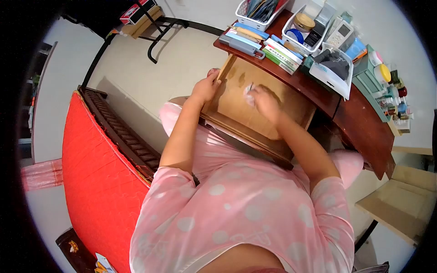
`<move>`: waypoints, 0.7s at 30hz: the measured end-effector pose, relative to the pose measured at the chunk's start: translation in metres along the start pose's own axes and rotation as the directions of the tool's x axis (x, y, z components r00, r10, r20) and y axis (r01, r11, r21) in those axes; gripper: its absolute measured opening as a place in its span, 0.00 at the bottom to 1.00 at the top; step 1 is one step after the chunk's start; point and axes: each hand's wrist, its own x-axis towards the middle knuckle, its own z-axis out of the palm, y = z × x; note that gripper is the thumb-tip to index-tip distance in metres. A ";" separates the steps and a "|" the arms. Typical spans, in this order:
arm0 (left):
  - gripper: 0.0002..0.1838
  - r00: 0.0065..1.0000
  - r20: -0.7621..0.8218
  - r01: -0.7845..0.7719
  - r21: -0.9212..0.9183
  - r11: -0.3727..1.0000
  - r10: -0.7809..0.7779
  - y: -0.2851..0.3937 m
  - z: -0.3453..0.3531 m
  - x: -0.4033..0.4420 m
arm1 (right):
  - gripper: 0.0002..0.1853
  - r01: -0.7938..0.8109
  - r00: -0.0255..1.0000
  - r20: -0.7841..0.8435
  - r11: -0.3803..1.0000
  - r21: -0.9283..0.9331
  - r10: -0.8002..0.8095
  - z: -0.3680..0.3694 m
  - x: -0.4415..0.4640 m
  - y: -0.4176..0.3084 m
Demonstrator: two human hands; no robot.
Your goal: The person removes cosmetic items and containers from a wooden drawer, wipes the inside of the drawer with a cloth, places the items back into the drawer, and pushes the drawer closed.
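A wooden drawer (236, 107) is pulled out from the reddish-brown desk, its bare plywood bottom showing a few darker patches. My left hand (207, 87) is closed over the top edge of the drawer's left side wall. Inside the drawer, my right hand (266, 103) pinches a crumpled white tissue (249, 94) against or just above the bottom panel. Slight blur hides the exact finger positions of the right hand.
On the desk (314, 88) stand white baskets (257, 22), small boxes (281, 54), a remote control (340, 34) and a green organizer (369, 75) with bottles. A bed with a red cover (98, 173) is at left. A wooden chair (396, 204) stands at right.
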 end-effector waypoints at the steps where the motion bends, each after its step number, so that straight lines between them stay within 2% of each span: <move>1: 0.26 1.000 -0.008 -0.008 0.006 1.000 0.008 -0.001 0.001 0.000 | 0.14 -0.024 0.998 -0.065 1.000 -0.003 0.024 0.010 0.018 0.010; 2: 0.25 0.999 -0.031 -0.021 0.005 1.000 0.021 -0.002 0.002 0.000 | 0.14 -0.048 0.991 -0.128 0.999 -0.002 0.048 0.017 0.033 0.015; 5: 0.29 0.996 0.051 0.073 0.045 0.996 -0.075 0.004 -0.004 0.003 | 0.15 -0.227 0.963 -0.137 0.973 0.049 0.232 0.031 0.069 0.004; 6: 0.29 0.994 0.062 0.086 0.038 0.996 -0.088 0.006 -0.005 0.003 | 0.16 -0.180 0.977 -0.109 0.982 0.051 0.185 0.037 0.075 0.002; 9: 0.29 0.996 0.066 0.060 0.009 0.998 -0.061 0.005 -0.006 0.002 | 0.16 0.052 0.972 -0.225 0.994 -0.096 -0.072 0.058 0.080 -0.013; 10: 0.29 0.998 0.054 0.040 0.011 0.999 -0.040 0.006 -0.007 0.000 | 0.15 0.117 0.980 -0.167 0.993 0.021 -0.112 0.061 0.080 -0.019; 13: 0.30 0.998 0.044 0.034 0.019 0.999 -0.034 -0.001 0.000 0.004 | 0.14 0.090 0.994 0.054 0.994 0.059 -0.093 0.070 0.071 -0.046; 14: 0.30 0.998 0.049 0.041 0.025 0.999 -0.042 -0.002 0.000 0.005 | 0.13 0.168 0.985 -0.077 0.964 0.208 -0.155 0.096 0.069 -0.040; 17: 0.28 0.998 0.040 0.044 0.030 0.999 -0.046 0.004 -0.002 0.002 | 0.12 0.100 0.977 0.144 0.931 0.352 -0.159 0.078 0.056 -0.064; 18: 0.26 0.999 0.019 0.033 0.024 0.999 -0.034 0.005 -0.003 0.000 | 0.11 0.151 0.973 0.085 0.870 0.470 -0.214 0.084 0.054 -0.065; 21: 0.25 1.000 0.001 0.011 -0.002 1.000 -0.011 0.005 -0.003 -0.002 | 0.11 0.093 0.964 0.170 0.862 0.499 -0.203 0.097 0.053 -0.066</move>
